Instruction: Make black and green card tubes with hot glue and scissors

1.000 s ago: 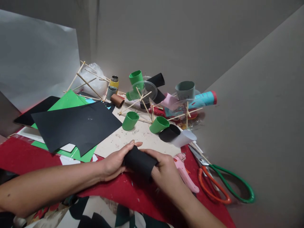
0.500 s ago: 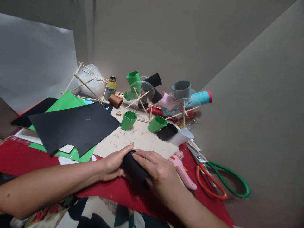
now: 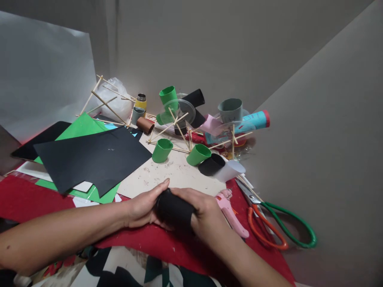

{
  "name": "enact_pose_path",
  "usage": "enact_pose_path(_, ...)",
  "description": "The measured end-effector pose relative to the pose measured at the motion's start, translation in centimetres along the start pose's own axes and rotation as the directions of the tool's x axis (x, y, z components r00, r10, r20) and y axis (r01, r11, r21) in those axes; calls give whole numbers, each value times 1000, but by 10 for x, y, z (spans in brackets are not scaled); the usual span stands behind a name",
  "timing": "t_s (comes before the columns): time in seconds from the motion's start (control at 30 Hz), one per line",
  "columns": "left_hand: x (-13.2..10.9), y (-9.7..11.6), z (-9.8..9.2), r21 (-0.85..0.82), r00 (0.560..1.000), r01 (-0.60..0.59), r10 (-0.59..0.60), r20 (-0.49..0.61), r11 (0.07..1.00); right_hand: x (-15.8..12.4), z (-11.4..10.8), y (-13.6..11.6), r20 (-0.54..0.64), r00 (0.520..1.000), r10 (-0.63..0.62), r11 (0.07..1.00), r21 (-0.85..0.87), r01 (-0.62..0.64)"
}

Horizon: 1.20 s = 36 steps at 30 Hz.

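Observation:
Low over the red cloth, a black paper tube (image 3: 175, 208) lies between my two hands. My left hand (image 3: 144, 208) is closed on its left end, the thumb up along the rim. From the right, my right hand (image 3: 203, 209) wraps around the tube, and its fingers are partly hidden behind or inside it. Beyond the hands, two green paper tubes (image 3: 162, 150) stand on the cream board (image 3: 167, 173), beside a black tube (image 3: 212, 165) and a white tube (image 3: 229, 171).
Large scissors (image 3: 266, 219) and a pink glue gun (image 3: 232, 215) lie to the right. Black paper sheets (image 3: 92, 159) over green ones cover the left. Behind are stick frames (image 3: 176, 123), a clear plastic lid (image 3: 186, 108), a grey tube (image 3: 230, 109) and a white plastic bag (image 3: 115, 99).
My right hand has shifted its fingers from on top of the black tube to around its right side. The tube has turned slightly and shows more of its side.

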<state>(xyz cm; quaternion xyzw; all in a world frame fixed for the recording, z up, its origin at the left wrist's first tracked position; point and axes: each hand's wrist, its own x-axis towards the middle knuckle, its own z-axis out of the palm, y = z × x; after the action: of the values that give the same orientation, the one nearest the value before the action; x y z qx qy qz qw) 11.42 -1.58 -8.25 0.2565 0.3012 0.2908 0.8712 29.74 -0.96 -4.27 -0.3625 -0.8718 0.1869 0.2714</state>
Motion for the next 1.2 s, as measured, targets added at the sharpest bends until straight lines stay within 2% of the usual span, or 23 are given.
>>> enact_pose_path(0.1,-3,7,3,33,985,-169,169,-25,985,6,-12,2,-34,982,183,982,62,-181)
enact_pose_path(0.2,-4,11,4,137,939,-319,332,-89,938,13,-20,3,-10,947,320,947,-8,-321)
enact_pose_path(0.33,-2,9,2,349,911,-340,399,-109,873,17,-20,2,-6,907,421,901,-114,-419)
enact_pose_path(0.5,-2,9,2,443,879,-384,468,-94,810,18,-19,2,-3,878,478,863,-186,-470)
enact_pose_path(0.7,-6,7,6,535,870,-402,492,-30,743,23,-15,2,36,885,464,865,-233,-444)
enact_pose_path(0.8,-8,8,8,594,838,-385,537,-97,707,24,-12,-4,61,906,418,889,-232,-394)
enact_pose_path(0.93,-12,15,13,596,821,-332,535,-198,731,20,-16,-15,104,937,333,930,-199,-308)
enact_pose_path(1.0,-13,18,15,572,830,-320,515,-215,755,12,-23,-17,132,941,310,947,-130,-294)
enact_pose_path(1.1,-14,21,16,474,875,-278,424,-233,835,-8,-39,-8,131,939,318,940,87,-331)
enact_pose_path(1.2,-12,21,15,359,901,-236,342,-267,903,-37,-59,13,-37,910,414,889,230,-395)
